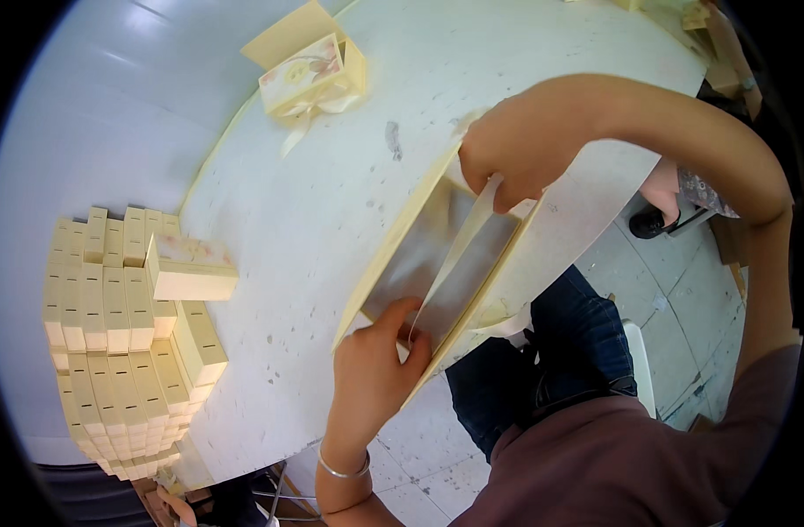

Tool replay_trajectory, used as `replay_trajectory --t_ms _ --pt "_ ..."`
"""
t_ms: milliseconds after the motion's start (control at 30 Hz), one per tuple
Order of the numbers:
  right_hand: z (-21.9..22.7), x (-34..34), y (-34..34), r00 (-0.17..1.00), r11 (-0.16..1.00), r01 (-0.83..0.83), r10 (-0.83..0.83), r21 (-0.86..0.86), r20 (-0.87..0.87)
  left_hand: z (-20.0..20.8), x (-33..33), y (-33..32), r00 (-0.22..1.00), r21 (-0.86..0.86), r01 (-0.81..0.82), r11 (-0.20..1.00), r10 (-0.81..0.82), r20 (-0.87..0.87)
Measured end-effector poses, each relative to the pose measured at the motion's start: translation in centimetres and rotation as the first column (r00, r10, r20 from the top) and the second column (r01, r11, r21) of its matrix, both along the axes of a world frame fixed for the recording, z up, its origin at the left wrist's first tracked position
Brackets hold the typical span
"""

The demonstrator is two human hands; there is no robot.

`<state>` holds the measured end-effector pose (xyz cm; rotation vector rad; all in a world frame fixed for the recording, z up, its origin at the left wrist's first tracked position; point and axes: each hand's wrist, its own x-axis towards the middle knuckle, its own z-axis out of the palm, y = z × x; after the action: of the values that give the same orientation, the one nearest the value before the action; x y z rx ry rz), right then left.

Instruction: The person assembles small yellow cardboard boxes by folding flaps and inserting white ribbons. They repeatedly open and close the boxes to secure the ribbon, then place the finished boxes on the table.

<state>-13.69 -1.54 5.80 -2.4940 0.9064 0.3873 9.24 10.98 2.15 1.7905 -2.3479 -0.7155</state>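
Observation:
In front of me an open, pale yellow box lies slantwise at the table's edge, its inside greyish. A narrow pale strip, like ribbon or tape, runs lengthwise over the opening. At the box's near end my left hand pinches the strip's lower end between thumb and fingers, and a bracelet circles that wrist. Bent over the far end, my right hand is closed on the strip's other end. A loose pale ribbon hangs at the box's side nearest my lap.
Many small cream boxes with dark slots stand stacked at the left, a printed box on top. Farther back sits an open cream gift box with a ribbon bow. Another person's leg shows at the right, beyond the white table.

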Motion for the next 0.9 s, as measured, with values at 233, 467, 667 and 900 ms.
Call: replay_trajectory --t_ms 233,467,667,900 --pt "1.9 3.1 1.9 0.993 0.989 -0.109 0.103 0.098 0.060 2.0 -3.0 -0.5 0.999 -0.517 0.036 0.855 -0.024 0.030" --pt "0.8 3.2 1.2 0.975 1.000 0.015 -0.019 0.018 0.221 0.2 -1.9 -2.8 0.990 -0.538 0.072 0.840 0.006 0.143" --pt "2.3 -0.5 -1.8 0.997 0.990 0.077 -0.076 0.119 -0.013 0.3 -0.8 -2.2 0.974 -0.382 0.045 0.923 0.045 0.222" --pt "0.4 3.0 0.5 0.904 0.999 -0.005 0.026 -0.051 0.428 1.9 -4.9 -4.9 0.861 -0.382 0.036 0.924 -0.222 -0.457"
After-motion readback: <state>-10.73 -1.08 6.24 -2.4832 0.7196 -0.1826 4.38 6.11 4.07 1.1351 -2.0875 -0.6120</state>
